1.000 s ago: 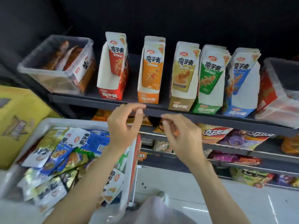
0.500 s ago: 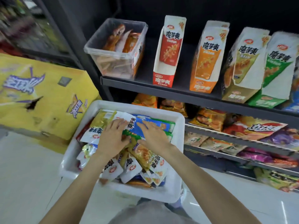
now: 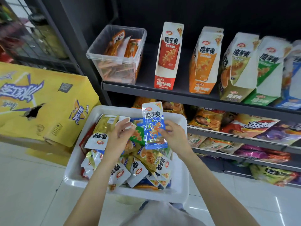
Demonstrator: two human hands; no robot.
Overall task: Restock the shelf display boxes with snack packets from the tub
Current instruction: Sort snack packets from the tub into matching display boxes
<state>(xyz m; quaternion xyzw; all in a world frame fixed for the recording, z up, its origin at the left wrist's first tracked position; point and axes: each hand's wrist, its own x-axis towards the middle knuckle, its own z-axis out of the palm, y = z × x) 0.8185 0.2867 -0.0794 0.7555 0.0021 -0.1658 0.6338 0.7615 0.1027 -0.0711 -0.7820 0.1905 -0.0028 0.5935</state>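
Blue packet [image 3: 154, 126] held upright over the far edge of the white tub [image 3: 180, 190], pinched by the right hand [image 3: 175, 137]. Left hand [image 3: 118, 137], fingers relaxed, holding nothing. Best steadied with both hands, then matched to the blue display box [image 3: 291, 88] at the shelf's right end.

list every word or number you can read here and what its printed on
"魔芋爽" on the blue packet the right hand holds up
"魔芋爽" on the red display box, and again on its base
"魔芋爽" on the orange display box
"20" on packets at the near edge of the white tub
Yellow carton: its large characters are too stylised and tilted to read
Smaller print everywhere is too blurred
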